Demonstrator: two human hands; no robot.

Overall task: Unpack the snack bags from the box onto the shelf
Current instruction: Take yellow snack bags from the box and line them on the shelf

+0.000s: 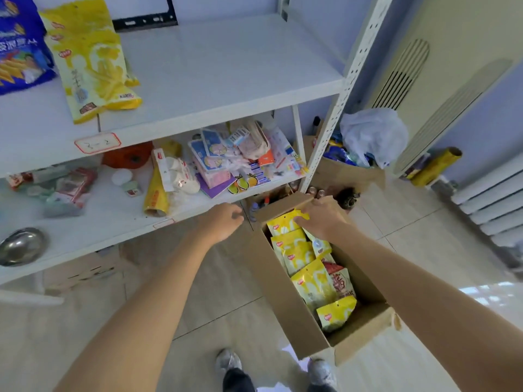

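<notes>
Both forearms reach down over the open cardboard box (294,315) on the floor, where yellow snack bags (311,281) stand packed below the right hand (322,219), which is closing on the top edge of the farthest yellow bag (284,223). Just to its left, the left hand (223,222) hangs loosely curled and empty. These bags look light, crinkly and slippery, so the stiff top seam seems the best grip; beyond both hands, two bags already lie on the upper shelf (226,80).
</notes>
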